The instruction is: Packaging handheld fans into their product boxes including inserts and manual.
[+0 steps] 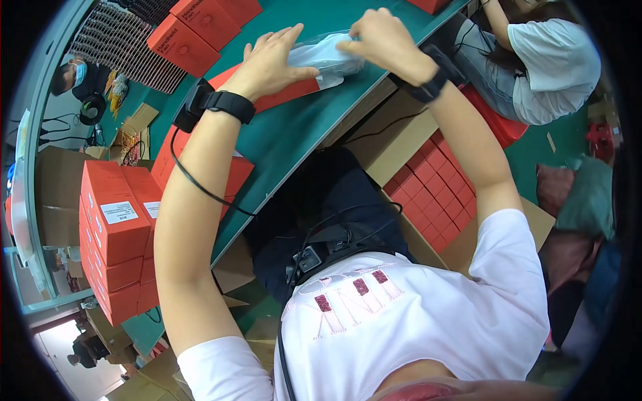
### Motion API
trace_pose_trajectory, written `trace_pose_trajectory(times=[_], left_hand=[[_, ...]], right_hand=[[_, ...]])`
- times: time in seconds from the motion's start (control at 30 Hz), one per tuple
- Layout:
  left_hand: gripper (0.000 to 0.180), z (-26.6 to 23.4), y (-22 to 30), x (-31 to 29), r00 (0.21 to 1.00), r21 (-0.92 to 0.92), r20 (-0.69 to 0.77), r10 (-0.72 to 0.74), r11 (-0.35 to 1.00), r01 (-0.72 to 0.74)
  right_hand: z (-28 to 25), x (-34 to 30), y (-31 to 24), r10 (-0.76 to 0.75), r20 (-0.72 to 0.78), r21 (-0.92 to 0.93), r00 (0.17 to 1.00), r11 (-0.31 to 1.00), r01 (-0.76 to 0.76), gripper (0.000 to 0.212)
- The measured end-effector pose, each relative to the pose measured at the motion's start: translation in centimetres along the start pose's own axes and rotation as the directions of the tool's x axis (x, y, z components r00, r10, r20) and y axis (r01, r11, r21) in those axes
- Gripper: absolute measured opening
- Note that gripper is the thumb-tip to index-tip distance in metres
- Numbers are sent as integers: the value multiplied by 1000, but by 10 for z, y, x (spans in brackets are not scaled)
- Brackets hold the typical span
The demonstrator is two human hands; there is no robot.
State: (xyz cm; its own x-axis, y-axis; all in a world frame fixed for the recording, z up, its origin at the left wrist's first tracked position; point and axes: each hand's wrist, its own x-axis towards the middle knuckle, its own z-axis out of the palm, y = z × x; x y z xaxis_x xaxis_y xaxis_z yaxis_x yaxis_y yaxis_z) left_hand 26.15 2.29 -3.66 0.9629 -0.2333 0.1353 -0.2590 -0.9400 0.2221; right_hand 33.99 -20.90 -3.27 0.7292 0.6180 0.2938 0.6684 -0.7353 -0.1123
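Note:
A pale blue-white item in a clear plastic bag (324, 57) lies at the table's near edge, over one end of a long orange-red box (286, 95). The wrapping hides the item's exact shape. My left hand (271, 63) is open above the box, its fingers stretched out and its thumb reaching to the bag's left part. At the bag's right end my right hand (388, 43) has its fingers curled and thumb bent inward, pinching the plastic. Both wrists wear black bands with small devices.
Orange-red boxes are stacked at left (117, 234), with more at the back of the green table (304, 127). A carton (435, 187) below right holds many small red boxes. A co-worker (555, 67) sits at the right; another person (77, 73) is at far left. Cables run past my left forearm.

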Motion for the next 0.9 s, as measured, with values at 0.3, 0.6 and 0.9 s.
trace_pose_trajectory(times=[0.3,0.6,0.9], left_hand=[[91,7,8,13,995,-170,11,-101,980,102],[76,17,17,33,939,-660,-278,-202,751,-34],[29,-73,-10,6,592,-810,-432,-680,4,-587]], right_hand=[[35,20,-4,47,-147,158,988,987,-24,24],[14,41,-46,-78,-600,461,796,779,425,26],[58,-35,-3,-96,-294,455,951,861,227,29]])
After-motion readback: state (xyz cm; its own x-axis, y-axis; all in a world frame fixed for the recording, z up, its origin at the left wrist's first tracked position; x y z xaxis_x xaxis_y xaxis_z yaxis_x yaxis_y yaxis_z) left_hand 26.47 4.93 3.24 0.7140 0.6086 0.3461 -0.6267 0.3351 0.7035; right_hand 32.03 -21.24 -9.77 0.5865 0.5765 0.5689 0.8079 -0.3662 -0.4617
